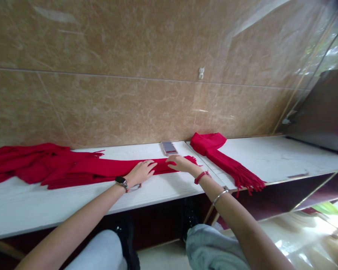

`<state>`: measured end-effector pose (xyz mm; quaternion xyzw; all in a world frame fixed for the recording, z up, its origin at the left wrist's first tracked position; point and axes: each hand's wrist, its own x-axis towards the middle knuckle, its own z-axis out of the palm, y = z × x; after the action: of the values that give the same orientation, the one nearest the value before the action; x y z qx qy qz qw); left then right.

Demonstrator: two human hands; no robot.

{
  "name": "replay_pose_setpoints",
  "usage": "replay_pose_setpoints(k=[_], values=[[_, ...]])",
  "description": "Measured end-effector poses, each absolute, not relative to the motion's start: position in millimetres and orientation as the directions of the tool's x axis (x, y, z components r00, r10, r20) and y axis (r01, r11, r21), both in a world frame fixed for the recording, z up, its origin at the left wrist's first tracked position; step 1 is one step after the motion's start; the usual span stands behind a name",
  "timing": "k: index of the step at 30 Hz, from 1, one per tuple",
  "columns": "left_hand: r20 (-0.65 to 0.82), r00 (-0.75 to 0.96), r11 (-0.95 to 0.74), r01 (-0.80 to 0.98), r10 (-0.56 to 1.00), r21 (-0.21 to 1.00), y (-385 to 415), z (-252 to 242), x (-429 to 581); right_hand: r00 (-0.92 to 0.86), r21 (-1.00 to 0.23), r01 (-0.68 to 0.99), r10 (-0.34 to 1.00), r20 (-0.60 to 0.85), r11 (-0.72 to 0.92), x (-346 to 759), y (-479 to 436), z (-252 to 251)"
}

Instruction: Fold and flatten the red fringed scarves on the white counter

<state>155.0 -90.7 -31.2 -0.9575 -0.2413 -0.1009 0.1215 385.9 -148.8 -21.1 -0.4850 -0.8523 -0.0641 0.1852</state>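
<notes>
Head view: a scarf [115, 167] is touched by the spread left hand [141, 173]; the grip of the right hand [182, 163] can't be told. A phone [169, 148] and second scarf [227, 162] are seen nearby.

Brown marbled wall [124, 112], white tabletops [270, 157], glossy pale floor [294, 232], possibly tiled

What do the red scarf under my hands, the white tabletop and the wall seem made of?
The red scarf looks like matte woven fabric, perhaps wool or acrylic, going by its limp lie and fringed end. The white tabletop is probably laminated board, smooth, with faint wood-like grain. The wall seems glossy stone or tile: marbled veining, straight joints and reflections.
</notes>
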Motion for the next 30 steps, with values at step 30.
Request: replay_pose_setpoints(k=[30], values=[[0.116,0.896,-0.823,0.440,0.429,-0.360,-87,-17,83,-0.489,0.156,0.869,0.765,0.419,0.471,395,-177,-41]])
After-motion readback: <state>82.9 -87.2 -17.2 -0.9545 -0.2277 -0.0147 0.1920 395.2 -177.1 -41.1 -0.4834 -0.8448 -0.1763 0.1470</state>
